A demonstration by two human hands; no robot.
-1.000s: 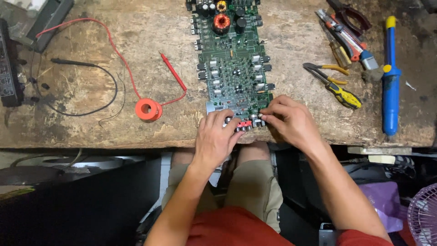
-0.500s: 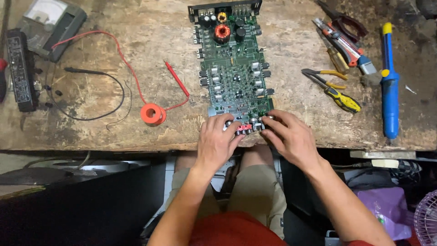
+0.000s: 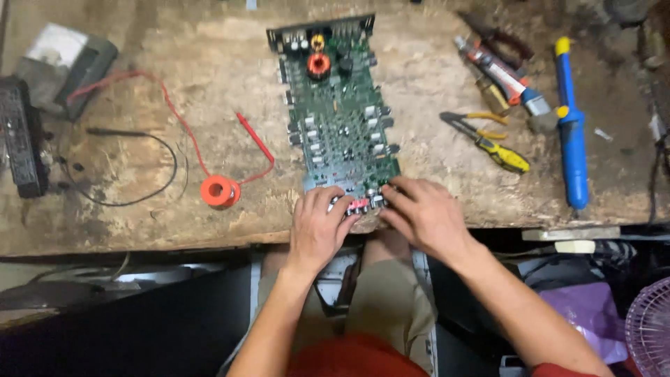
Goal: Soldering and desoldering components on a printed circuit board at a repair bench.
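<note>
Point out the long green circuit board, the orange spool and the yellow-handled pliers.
long green circuit board (image 3: pixel 338 122), head view, middle of its component side.
round orange spool (image 3: pixel 220 190), head view, its top face.
yellow-handled pliers (image 3: pixel 504 153), head view, the lower handle.

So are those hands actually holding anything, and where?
Both the left hand and right hand grip the long green circuit board at its near end, by the row of connectors.

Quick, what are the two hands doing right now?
Left hand: fingers curled on the near end of the green circuit board; firm grip cannot be told.
Right hand: same, fingers on that near end.
</note>
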